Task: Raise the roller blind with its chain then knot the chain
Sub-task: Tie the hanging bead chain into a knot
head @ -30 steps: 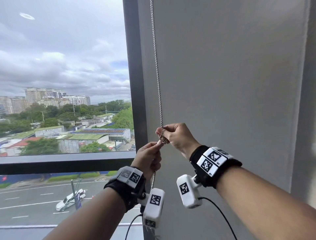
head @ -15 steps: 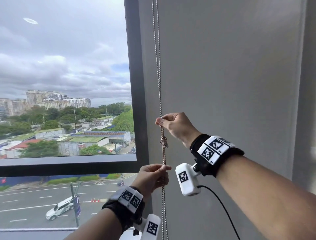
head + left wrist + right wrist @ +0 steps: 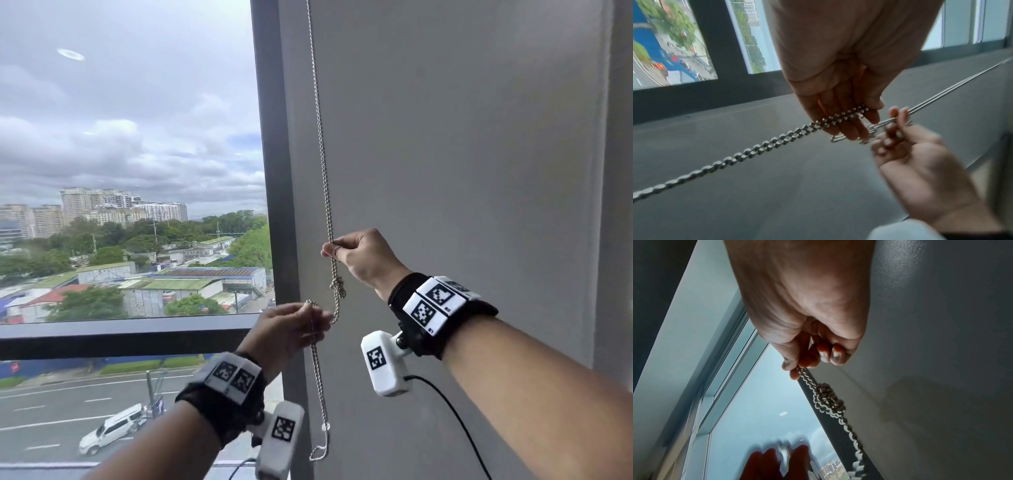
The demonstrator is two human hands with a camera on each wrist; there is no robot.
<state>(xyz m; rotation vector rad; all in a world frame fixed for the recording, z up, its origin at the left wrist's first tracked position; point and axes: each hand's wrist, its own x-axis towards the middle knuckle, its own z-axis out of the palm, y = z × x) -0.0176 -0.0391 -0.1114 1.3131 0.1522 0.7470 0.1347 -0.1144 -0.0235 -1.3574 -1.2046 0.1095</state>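
Observation:
A metal bead chain hangs doubled beside the dark window frame. My right hand pinches both strands between thumb and forefinger just above a tight knot. In the right wrist view the knot sits a short way below the pinching right hand. My left hand holds the chain under the knot, where it bends slack before dropping to its bottom loop. The left wrist view has the chain crossing the left hand's fingers. The blind itself is out of view.
A grey wall panel fills the right side behind the chain. The window pane on the left looks over buildings and a road. A horizontal frame bar crosses it at hand height. A small white clip sits on the chain low down.
The hands were together at the knot, then my left hand slid down the chain and pulled it tight. It has now risen a little, slackening the chain below the knot. My right hand stays put.

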